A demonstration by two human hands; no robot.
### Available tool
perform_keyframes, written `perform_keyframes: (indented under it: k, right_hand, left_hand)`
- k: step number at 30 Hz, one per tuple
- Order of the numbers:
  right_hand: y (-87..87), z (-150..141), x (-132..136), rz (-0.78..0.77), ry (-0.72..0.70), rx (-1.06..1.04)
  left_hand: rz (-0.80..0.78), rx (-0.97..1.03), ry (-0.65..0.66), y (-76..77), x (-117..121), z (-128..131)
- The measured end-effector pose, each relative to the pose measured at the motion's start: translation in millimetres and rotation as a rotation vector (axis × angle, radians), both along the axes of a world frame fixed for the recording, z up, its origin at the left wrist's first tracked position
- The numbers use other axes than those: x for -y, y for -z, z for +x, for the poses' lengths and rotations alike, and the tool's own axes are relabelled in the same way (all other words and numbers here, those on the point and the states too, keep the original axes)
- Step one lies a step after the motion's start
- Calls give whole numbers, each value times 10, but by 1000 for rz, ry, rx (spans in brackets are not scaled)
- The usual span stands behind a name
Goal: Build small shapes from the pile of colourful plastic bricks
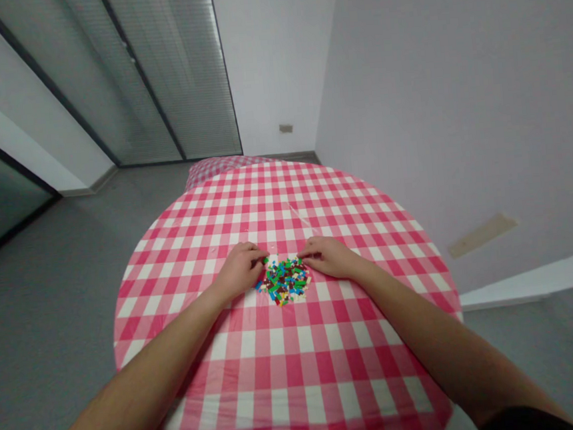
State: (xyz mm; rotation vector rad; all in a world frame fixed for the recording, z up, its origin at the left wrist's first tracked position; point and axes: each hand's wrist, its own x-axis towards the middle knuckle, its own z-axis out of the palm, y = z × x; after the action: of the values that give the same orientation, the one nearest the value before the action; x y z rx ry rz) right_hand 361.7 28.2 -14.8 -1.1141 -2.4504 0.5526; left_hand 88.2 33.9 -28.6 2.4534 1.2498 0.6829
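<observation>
A small heap of tiny coloured bricks (285, 280), green, blue, red, yellow and white, lies near the middle of a round table (290, 368) covered in red-and-white checked cloth. My left hand (240, 268) rests on the cloth against the heap's left side, fingers curled with the tips at the pile's upper edge. My right hand (327, 255) lies on the right side, fingers drawn together and pointing left at the pile's top. Whether either hand pinches a brick is too small to see.
A second checked table (212, 168) shows just beyond the far edge. A white wall (456, 93) runs close along the right. Grey floor (46, 283) and glass partitions with blinds (163, 72) are to the left.
</observation>
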Motion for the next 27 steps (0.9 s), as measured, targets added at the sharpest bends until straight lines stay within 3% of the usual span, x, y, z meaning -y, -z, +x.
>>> perform_keyframes:
  k: [9,14,19,27]
  right_hand:
    - [-56,-11,22,-64,-12,-55]
    - [-49,24,18,-104,-22,-78]
    - [-39,35,10,-104,-47,-63]
    - [-2,59,-22,-150,93,-119]
  left_hand:
    - [7,0,181,10,17,26]
    - [54,-43,97,-23,36,64]
    - [89,-158,128,-22,44,76]
    - [23,-92,131,-1,7,46]
